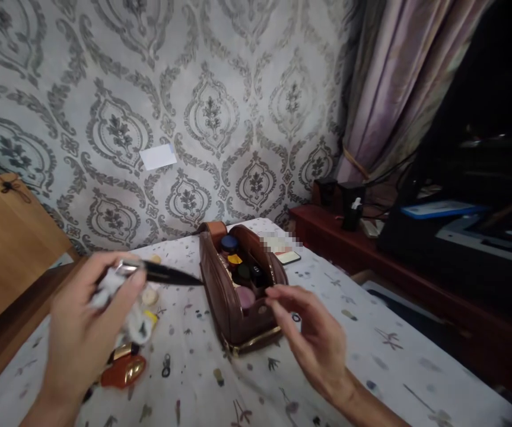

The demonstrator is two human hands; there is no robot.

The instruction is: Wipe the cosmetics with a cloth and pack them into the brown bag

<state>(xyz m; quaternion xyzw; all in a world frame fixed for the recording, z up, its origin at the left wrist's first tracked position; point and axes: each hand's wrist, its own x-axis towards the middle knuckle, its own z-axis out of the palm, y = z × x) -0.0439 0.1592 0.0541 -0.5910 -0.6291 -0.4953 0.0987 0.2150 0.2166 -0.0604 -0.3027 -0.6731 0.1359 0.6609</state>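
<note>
My left hand [78, 326] pinches a makeup brush [167, 273] with a silver collar and a dark, tapered handle pointing toward the bag. A brown cosmetic bag [218, 296] stands unzipped on the patterned cloth. Inside lie a blue-lidded jar [229, 243], a yellow item [235, 260], a black case [257, 275] and a pink round item [245, 296]. The thumb and fingertips of my right hand [313, 338] close on the bag's near right rim. Below my left hand are a white cable [139, 325] and an orange-brown item with a gold plate [124, 371].
The white patterned cloth [202, 391] covers the surface up to the wallpapered wall. A phone-like item [289, 257] lies behind the bag. To the right is a dark red wooden cabinet [322, 237] with a large black screen [469, 148]. A wooden panel [10, 255] stands left.
</note>
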